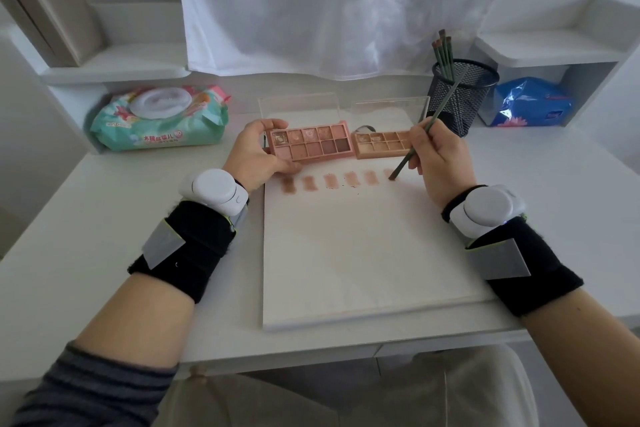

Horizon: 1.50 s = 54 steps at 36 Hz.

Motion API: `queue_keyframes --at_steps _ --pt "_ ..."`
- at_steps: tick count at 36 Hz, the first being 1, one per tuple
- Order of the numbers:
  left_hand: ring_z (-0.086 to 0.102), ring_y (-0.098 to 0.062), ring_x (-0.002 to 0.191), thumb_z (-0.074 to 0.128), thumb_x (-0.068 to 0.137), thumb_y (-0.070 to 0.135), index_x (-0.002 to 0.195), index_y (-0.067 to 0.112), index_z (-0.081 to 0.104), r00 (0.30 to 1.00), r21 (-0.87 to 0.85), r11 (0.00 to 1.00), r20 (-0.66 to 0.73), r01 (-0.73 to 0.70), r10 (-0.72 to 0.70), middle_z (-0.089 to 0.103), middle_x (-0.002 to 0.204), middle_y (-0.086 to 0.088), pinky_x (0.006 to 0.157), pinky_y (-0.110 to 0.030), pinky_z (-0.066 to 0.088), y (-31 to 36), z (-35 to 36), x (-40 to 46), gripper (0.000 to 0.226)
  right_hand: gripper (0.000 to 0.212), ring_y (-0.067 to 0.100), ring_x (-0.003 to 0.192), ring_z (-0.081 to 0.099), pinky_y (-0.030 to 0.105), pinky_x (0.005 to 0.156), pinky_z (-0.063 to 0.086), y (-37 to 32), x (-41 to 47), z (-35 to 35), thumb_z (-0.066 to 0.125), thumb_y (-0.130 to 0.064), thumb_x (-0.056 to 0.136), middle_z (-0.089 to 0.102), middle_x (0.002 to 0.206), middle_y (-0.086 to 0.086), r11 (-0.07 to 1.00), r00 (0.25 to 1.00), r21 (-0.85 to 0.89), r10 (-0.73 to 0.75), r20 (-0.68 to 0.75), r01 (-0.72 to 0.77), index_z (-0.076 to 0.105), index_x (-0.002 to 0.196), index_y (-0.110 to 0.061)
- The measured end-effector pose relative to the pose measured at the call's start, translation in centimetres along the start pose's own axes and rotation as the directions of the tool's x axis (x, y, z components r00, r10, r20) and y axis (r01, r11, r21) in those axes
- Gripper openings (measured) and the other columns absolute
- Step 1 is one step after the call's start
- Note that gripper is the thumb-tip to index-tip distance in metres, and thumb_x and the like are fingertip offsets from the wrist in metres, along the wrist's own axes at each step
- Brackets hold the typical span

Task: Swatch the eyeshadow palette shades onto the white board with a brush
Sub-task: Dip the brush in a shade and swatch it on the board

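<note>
The pack of wet wipes (160, 120) at ten o'clock had writing on its front, but it was too small to read; no words showed on the pink palette (310, 144); the pink palette lay long-ways from nine to three o'clock at the far end of the white board (356, 246), with a tan palette (382, 144) just beside it toward three o'clock; the brush (427, 128) pointed its tip down toward seven o'clock and its handle up toward one o'clock; the tip touched the board at the right end of a row of brown swatches (329, 182); the left hand (258, 152) curled around the left end of the pink palette and held it; the right hand (440, 158) pinched the brush in bent fingers; more brushes stood in a black mesh cup (460, 94) at one o'clock.
</note>
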State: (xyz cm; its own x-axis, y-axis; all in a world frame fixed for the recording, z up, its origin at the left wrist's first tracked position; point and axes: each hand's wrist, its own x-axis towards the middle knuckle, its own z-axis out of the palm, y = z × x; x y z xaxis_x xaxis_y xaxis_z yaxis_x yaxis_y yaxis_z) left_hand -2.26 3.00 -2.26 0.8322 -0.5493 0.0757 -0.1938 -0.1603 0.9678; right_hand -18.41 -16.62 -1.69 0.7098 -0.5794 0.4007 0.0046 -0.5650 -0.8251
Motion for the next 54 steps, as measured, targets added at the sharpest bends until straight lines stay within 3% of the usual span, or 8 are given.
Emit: queue_keyframes --at_steps 8,17,24,30,36,42,46,54 --pt "0.060 -0.013 0.069 0.077 0.059 -0.016 0.109 0.018 0.049 1.000 0.003 1.000 -0.001 0.002 -0.002 0.059 0.098 -0.006 0.067 -0.014 0.051 -0.02 0.02 0.06 0.066 0.024 0.007 0.052 0.042 0.027 0.058 0.038 0.12 -0.04 0.06 0.039 -0.021 0.099 0.053 0.065 0.006 1.000 1.000 -0.026 0.014 0.014 -0.014 0.048 0.077 -0.019" --pt "0.060 -0.015 0.070 0.077 0.060 -0.015 0.109 0.019 0.049 1.000 0.005 1.000 0.002 0.001 -0.001 0.060 0.100 -0.007 0.069 -0.016 0.051 0.03 0.01 0.00 0.066 0.021 0.004 0.051 0.043 0.024 0.058 0.038 0.27 0.11 -0.14 0.041 -0.019 0.098 0.050 0.059 -0.001 1.000 0.997 0.015 -0.012 -0.079 0.013 0.050 0.083 -0.008" --pt "0.060 -0.013 0.070 0.076 0.060 -0.015 0.109 0.018 0.049 1.000 0.003 1.000 0.003 -0.001 0.001 0.059 0.100 -0.007 0.066 -0.013 0.051 0.05 0.02 -0.06 0.065 0.025 0.011 0.058 0.048 0.031 0.063 0.043 0.17 0.10 0.08 0.040 -0.019 0.099 0.052 0.064 -0.002 1.000 1.000 -0.018 -0.021 -0.013 0.021 0.046 0.076 -0.027" --pt "0.060 -0.023 0.080 0.077 0.059 -0.015 0.109 0.019 0.049 1.000 -0.002 1.000 0.000 0.006 -0.006 0.059 0.105 -0.010 0.076 -0.022 0.052 -0.12 0.02 0.05 0.066 0.023 0.004 0.050 0.041 0.023 0.057 0.036 0.38 0.14 0.00 0.041 -0.018 0.099 0.049 0.060 0.001 1.000 1.000 -0.026 -0.018 0.007 0.018 0.049 0.079 -0.011" --pt "0.060 -0.019 0.075 0.077 0.060 -0.015 0.109 0.019 0.049 1.000 -0.003 1.000 0.004 0.006 -0.006 0.060 0.104 -0.009 0.069 -0.016 0.051 0.01 0.03 -0.04 0.066 0.026 0.005 0.054 0.047 0.023 0.059 0.042 0.27 0.12 0.04 0.041 -0.019 0.098 0.052 0.063 -0.004 0.999 0.999 0.024 -0.044 -0.018 0.045 0.047 0.075 -0.027" --pt "0.060 -0.016 0.071 0.077 0.060 -0.015 0.109 0.019 0.050 1.000 -0.002 1.000 0.003 0.001 -0.001 0.060 0.102 -0.008 0.068 -0.015 0.051 0.05 0.10 -0.15 0.065 0.025 0.011 0.058 0.047 0.033 0.063 0.043 -0.01 -0.02 0.10 0.040 -0.018 0.099 0.052 0.064 -0.001 1.000 0.998 -0.022 -0.019 0.057 0.021 0.047 0.076 -0.024" --pt "0.060 -0.016 0.071 0.077 0.059 -0.015 0.108 0.019 0.050 1.000 0.001 1.000 0.002 -0.004 0.004 0.059 0.103 -0.008 0.067 -0.014 0.051 0.08 0.03 -0.10 0.065 0.024 0.005 0.051 0.041 0.024 0.057 0.037 0.04 -0.06 -0.11 0.039 -0.019 0.099 0.050 0.060 0.000 0.999 0.998 -0.028 -0.018 0.060 0.020 0.048 0.077 -0.016" --pt "0.059 -0.016 0.071 0.077 0.059 -0.015 0.108 0.018 0.050 1.000 0.003 1.000 0.004 -0.010 0.010 0.058 0.103 -0.008 0.065 -0.012 0.050 0.15 0.03 -0.13 0.065 0.026 0.016 0.059 0.048 0.036 0.064 0.043 -0.09 0.01 0.00 0.040 -0.019 0.099 0.052 0.063 -0.002 1.000 1.000 -0.002 -0.018 0.005 0.018 0.047 0.075 -0.026"
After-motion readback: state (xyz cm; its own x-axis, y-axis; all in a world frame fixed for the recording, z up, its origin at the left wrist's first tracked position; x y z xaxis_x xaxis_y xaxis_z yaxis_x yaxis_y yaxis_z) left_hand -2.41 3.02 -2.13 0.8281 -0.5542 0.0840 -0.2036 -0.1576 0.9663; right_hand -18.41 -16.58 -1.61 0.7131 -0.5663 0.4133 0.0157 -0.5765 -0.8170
